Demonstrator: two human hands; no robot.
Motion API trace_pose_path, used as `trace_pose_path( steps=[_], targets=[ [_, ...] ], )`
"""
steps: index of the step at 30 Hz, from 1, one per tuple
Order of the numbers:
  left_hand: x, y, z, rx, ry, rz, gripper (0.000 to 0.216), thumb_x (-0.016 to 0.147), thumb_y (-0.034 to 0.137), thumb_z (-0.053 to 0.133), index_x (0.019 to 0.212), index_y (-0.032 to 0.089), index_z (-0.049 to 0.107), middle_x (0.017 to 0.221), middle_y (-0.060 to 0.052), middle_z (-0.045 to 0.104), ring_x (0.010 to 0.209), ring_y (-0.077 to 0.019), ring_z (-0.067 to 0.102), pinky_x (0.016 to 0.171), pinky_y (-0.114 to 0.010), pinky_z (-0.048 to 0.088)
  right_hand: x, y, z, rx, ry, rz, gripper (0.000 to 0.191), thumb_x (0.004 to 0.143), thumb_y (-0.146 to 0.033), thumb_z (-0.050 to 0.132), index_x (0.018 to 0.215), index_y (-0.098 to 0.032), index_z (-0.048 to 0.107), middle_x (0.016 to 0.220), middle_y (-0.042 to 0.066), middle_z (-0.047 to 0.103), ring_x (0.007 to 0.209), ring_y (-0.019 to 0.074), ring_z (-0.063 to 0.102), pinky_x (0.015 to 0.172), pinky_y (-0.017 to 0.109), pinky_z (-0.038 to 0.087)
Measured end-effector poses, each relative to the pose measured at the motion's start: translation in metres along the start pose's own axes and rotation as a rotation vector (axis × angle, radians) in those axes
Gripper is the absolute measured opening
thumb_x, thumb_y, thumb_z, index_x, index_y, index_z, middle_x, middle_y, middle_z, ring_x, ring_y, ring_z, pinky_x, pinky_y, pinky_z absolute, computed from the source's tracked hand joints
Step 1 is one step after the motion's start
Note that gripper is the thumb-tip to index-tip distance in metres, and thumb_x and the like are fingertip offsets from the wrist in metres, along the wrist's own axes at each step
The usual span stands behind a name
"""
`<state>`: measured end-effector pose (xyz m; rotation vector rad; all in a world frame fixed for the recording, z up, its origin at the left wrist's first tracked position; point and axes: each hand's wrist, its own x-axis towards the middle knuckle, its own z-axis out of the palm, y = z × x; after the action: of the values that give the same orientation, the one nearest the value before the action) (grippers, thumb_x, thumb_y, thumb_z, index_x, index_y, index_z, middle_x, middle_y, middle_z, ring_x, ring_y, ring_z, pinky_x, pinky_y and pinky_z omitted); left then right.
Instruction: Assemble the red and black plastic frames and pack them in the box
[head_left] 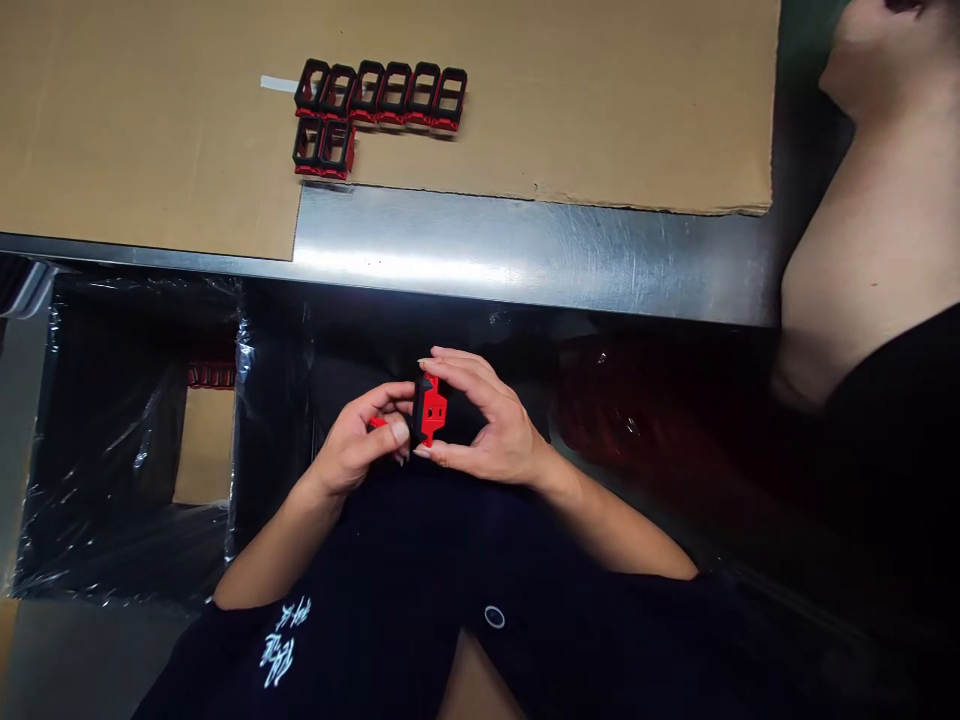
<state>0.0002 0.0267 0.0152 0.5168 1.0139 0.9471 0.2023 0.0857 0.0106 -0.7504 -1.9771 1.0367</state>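
Left of the hands' (352,445) (487,425) red part (431,410), a plastic-lined bin (97,450) holds red pieces (211,375).

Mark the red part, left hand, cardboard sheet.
Red part (431,410): head view, on its red face.
Left hand (352,445): head view, on the back of the hand.
Cardboard sheet (150,130): head view, on a bare area.

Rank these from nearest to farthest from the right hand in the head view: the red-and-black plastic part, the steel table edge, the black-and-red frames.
1. Red-and-black plastic part: in the grip of the right hand, touching it.
2. Steel table edge: ahead of the hand, beyond the black plastic sheeting.
3. Black-and-red frames: farthest, on cardboard atop the table.
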Motion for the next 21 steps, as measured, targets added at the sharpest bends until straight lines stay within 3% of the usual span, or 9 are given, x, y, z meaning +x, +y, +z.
trace_pose_path(
  steps=[3, 8, 11, 14, 18, 21],
  targets=[
    [-0.005, 0.001, 0.003, 0.190, -0.034, 0.014, 0.058, 0.074, 0.041, 0.087, 0.125, 0.018, 0.070, 0.096, -0.007, 0.073, 0.069, -0.0128, 0.065, 0.064, -0.022, 0.053, 0.000, 0.000, 0.002, -0.053, 0.009, -0.031, 0.072, 0.081, -0.037, 0.082, 0.145, -0.024, 0.053, 0.134, 0.015, 0.068, 0.135, 0.0353, 0.057, 0.108, 0.058, 0.051],
    [-0.006, 0.002, 0.008, 0.333, 0.016, 0.041, 0.049, 0.080, 0.046, 0.082, 0.119, 0.017, 0.074, 0.094, -0.008, 0.074, 0.078, -0.0169, 0.066, 0.071, -0.025, 0.053, -0.002, -0.006, -0.005, 0.046, -0.018, 0.077, 0.076, 0.077, -0.040, 0.085, 0.144, -0.026, 0.054, 0.139, 0.014, 0.064, 0.138, 0.0358, 0.054, 0.111, 0.058, 0.049],
    [-0.008, 0.003, 0.007, 0.395, 0.027, 0.056, 0.050, 0.081, 0.045, 0.081, 0.123, 0.019, 0.073, 0.097, -0.008, 0.075, 0.079, -0.0165, 0.065, 0.070, -0.023, 0.051, -0.004, -0.009, -0.015, 0.293, 0.035, 0.272, 0.054, 0.080, -0.040, 0.082, 0.128, -0.023, 0.066, 0.125, 0.012, 0.068, 0.114, 0.0288, 0.067, 0.093, 0.045, 0.060],
    [-0.009, 0.005, 0.007, 0.518, 0.035, 0.071, 0.055, 0.080, 0.041, 0.083, 0.128, 0.020, 0.071, 0.097, -0.007, 0.075, 0.075, -0.0145, 0.063, 0.069, -0.023, 0.051, -0.007, -0.010, -0.021, 0.562, 0.010, 0.518, 0.026, 0.087, -0.039, 0.073, 0.104, -0.019, 0.075, 0.091, 0.006, 0.070, 0.077, 0.0172, 0.067, 0.066, 0.030, 0.057],
    [-0.009, 0.007, 0.009, 0.595, 0.008, 0.069, 0.054, 0.081, 0.041, 0.081, 0.129, 0.020, 0.070, 0.096, -0.006, 0.074, 0.074, -0.0143, 0.062, 0.068, -0.024, 0.051, -0.009, -0.012, -0.020, 0.794, -0.051, 0.771, 0.026, 0.085, -0.039, 0.074, 0.098, -0.017, 0.078, 0.074, 0.002, 0.069, 0.061, 0.0117, 0.060, 0.053, 0.023, 0.046],
    [-0.007, 0.008, 0.011, 0.632, 0.019, 0.081, 0.055, 0.080, 0.040, 0.082, 0.129, 0.020, 0.070, 0.097, -0.006, 0.074, 0.075, -0.0144, 0.062, 0.069, -0.024, 0.051, -0.009, -0.015, -0.019, 0.845, -0.055, 0.802, 0.025, 0.082, -0.037, 0.076, 0.096, -0.016, 0.079, 0.070, 0.001, 0.068, 0.059, 0.0111, 0.058, 0.052, 0.023, 0.044]
  ],
)
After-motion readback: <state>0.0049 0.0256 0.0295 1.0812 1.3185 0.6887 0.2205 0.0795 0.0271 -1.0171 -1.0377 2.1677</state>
